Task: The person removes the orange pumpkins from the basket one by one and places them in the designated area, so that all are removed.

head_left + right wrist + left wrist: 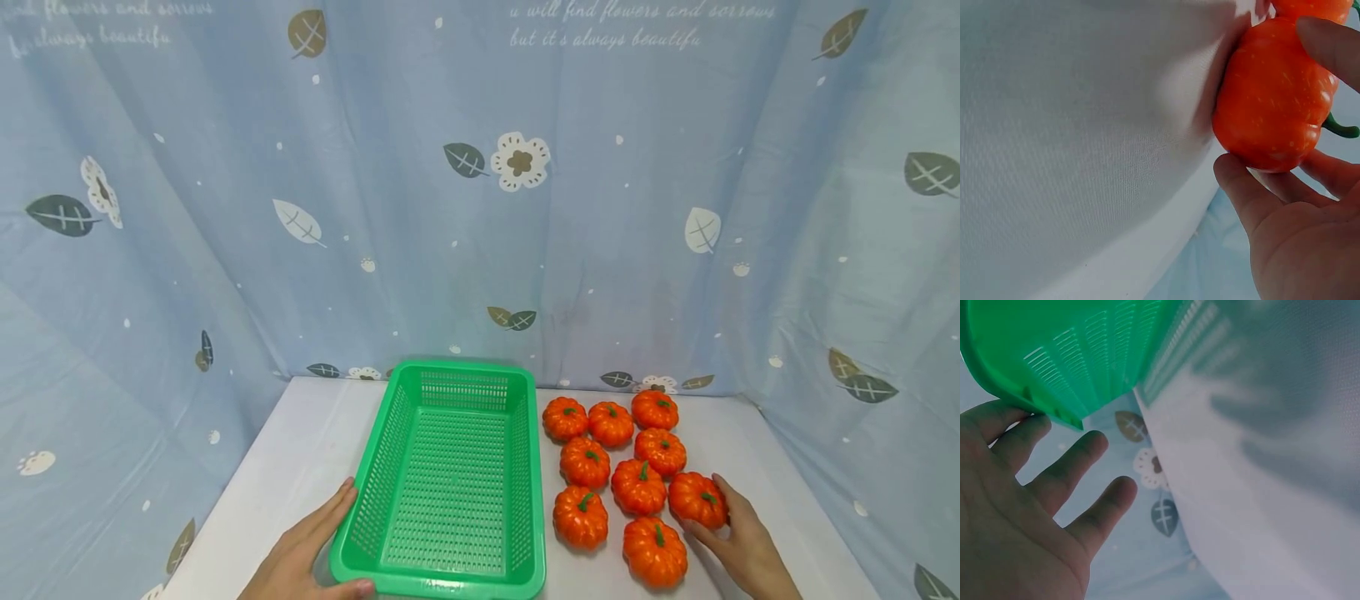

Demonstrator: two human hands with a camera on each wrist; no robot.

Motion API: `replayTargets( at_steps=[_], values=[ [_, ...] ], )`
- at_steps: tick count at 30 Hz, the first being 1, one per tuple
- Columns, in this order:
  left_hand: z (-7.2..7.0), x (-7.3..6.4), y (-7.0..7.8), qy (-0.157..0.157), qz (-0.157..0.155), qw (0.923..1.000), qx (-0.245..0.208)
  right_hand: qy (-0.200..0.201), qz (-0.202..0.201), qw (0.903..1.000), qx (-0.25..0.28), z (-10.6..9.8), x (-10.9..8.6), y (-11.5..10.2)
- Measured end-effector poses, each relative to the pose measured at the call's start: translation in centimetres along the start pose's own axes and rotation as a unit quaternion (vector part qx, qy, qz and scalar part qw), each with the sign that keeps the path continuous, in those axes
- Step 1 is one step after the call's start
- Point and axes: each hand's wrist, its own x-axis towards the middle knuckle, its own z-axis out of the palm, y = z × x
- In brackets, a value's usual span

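A green plastic basket [536,475] with slotted walls stands on the white table, with only its bare floor showing inside. Fairly straight, spread fingers of my left hand [303,546] rest at the basket's near left rim; in the left wrist view the fingertips of that hand [1029,494] lie along the rim. My right hand [746,546] holds an orange toy pumpkin [693,498] with a green stem, the rightmost of a group. The right wrist view has this pumpkin [1272,100] between the thumb on one side and the fingers on the other, low over the cloth.
Several more orange pumpkins [585,462] sit close together right of the basket, one [655,553] nearest the front. The white table [318,425] ends at a blue curtain [420,250] printed with leaves and flowers, which hangs behind and along both sides.
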Motion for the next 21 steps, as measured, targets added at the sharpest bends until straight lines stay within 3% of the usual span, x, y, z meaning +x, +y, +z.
replayTargets(
  at_steps=[9, 21],
  values=[
    [-0.14, -0.04, 0.03, 0.006, 0.020, 0.9996, 0.020, 0.013, -0.015, 0.9998, -0.010, 0.02, -0.01, -0.03],
    [0.03, -0.02, 0.06, 0.016, 0.014, 0.9989, 0.043, 0.038, -0.015, 0.9991, -0.010, -0.01, -0.10, -0.13]
  ],
)
